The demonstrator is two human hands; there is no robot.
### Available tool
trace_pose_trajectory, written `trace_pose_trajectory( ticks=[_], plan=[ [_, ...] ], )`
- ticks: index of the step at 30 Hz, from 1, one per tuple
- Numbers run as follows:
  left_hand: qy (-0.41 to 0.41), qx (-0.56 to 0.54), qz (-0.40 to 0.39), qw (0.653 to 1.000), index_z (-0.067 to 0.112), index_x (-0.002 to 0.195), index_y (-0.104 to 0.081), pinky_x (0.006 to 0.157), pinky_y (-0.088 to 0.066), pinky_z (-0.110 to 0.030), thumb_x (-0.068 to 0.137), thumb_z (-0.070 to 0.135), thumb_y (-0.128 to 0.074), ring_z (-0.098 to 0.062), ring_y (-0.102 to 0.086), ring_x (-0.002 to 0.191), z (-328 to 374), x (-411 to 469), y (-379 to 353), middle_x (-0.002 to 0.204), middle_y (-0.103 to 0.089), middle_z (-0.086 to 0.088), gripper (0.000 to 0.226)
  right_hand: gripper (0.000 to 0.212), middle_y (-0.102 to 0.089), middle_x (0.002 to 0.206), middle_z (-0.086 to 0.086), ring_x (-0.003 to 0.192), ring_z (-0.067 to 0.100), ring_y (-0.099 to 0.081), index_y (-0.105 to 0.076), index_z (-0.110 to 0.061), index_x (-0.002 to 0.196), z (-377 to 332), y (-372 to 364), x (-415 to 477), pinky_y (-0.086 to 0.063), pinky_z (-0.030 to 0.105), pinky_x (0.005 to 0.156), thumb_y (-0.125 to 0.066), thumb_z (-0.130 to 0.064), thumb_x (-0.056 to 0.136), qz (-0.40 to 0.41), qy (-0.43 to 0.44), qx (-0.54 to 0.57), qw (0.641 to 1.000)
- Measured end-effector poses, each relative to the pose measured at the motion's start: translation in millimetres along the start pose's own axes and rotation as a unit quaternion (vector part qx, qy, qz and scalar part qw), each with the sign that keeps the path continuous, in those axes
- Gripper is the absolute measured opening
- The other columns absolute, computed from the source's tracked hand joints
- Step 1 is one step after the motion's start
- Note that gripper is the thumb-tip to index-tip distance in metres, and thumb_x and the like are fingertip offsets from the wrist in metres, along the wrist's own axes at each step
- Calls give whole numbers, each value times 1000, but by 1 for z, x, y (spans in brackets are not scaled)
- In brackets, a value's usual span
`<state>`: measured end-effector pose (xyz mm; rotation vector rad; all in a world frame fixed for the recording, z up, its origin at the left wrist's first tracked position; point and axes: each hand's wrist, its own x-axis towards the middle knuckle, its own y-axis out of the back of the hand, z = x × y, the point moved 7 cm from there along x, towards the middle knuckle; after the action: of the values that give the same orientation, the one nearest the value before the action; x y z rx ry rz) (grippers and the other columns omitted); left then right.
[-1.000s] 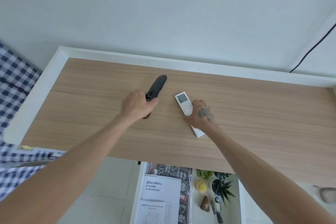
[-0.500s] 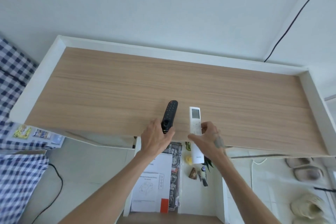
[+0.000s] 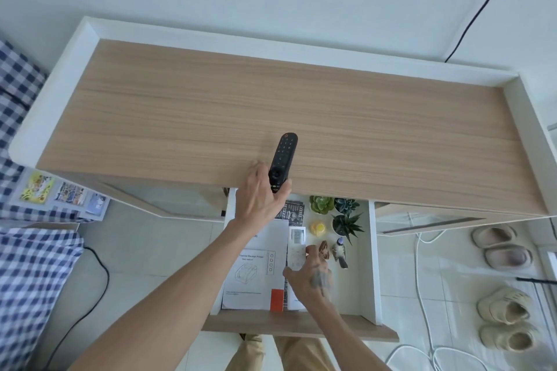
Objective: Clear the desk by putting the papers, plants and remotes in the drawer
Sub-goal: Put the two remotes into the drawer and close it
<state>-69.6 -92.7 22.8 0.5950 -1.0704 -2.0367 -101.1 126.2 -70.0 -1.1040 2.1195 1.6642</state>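
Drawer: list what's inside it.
In the drawer: papers, white remote under the right hand, three plants, a bird, small trinkets. The desk covers its back.

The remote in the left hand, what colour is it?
Black remote, seen in the head view, the only one.

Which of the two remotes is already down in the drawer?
The white remote, held by the right hand over the papers. The black remote is above the desk edge in the left hand.

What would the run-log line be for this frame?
left hand: holds black remote at desk edge | right hand: white remote in drawer
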Motion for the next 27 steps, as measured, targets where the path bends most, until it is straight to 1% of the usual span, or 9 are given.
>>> trace_pose_trajectory(
  ticks=[5,7,11,17,19,21,22,23,27],
  plan=[
    [1,3,9,1000,6,103,-49,73,-54,-45,91,55,-49,-40,-57,113,1,-2,-1,117,-60,-20,51,56,-53,96,-1,80,21,-57,-38,-19,112,9,-22,10,-50,33,67,-68,-40,70,-20,-9,-27,999],
    [2,1,11,1000,7,106,-49,78,-55,-47,92,56,-48,-39,-56,116,1,-3,0,120,-60,-20,52,55,-53,97,0,80,22,-58,-36,-20,110,10,-24,11,-51,34,67,-68,-38,70,-19,-6,-21,1000],
    [12,5,16,1000,1,117,-50,89,-53,-50,91,56,-49,-39,-52,125,-1,-4,-5,138,-52,-24,61,53,-49,95,-1,80,23,-59,-30,-24,103,12,-27,16,-54,37,68,-70,-39,72,-24,0,-20,1000],
    [11,-7,14,1000,2,119,-50,97,-49,-50,91,56,-51,-34,-41,138,-4,-5,-9,144,-47,-23,61,61,-57,111,6,95,30,-63,-33,-19,116,13,-28,18,-54,39,79,-73,-44,78,-47,5,-17,999],
    [2,-11,23,1000,5,111,-51,91,-53,-48,90,53,-54,-34,-51,128,-2,-5,-6,135,-55,-20,53,63,-57,116,8,99,32,-63,-33,-17,120,13,-28,17,-54,42,83,-72,-45,80,-61,7,-21,998],
    [-9,-22,46,999,12,96,-51,66,-54,-39,89,52,-57,-25,-63,89,2,-7,3,99,-62,-6,41,65,-56,120,9,104,33,-62,-33,-16,123,14,-25,15,-53,42,86,-71,-47,81,-70,10,-31,997],
    [-8,-25,54,998,15,90,-50,57,-47,-33,88,52,-57,-20,-59,72,3,-10,7,83,-57,1,38,66,-56,122,9,105,34,-61,-33,-16,125,15,-24,14,-53,42,86,-71,-48,81,-72,12,-35,997],
    [-4,-27,60,998,16,87,-50,53,-41,-29,87,53,-56,-17,-54,63,3,-14,11,74,-54,4,38,67,-56,123,9,107,34,-61,-33,-16,127,16,-22,12,-52,42,87,-70,-49,81,-75,12,-40,996],
    [-13,-45,75,996,18,83,-48,51,-38,-27,85,57,-52,-14,-50,60,4,-54,18,70,-51,6,39,61,-58,123,7,108,31,-61,-39,-16,126,23,-12,4,-51,39,87,-67,-49,84,-79,15,-44,996]
  ],
)
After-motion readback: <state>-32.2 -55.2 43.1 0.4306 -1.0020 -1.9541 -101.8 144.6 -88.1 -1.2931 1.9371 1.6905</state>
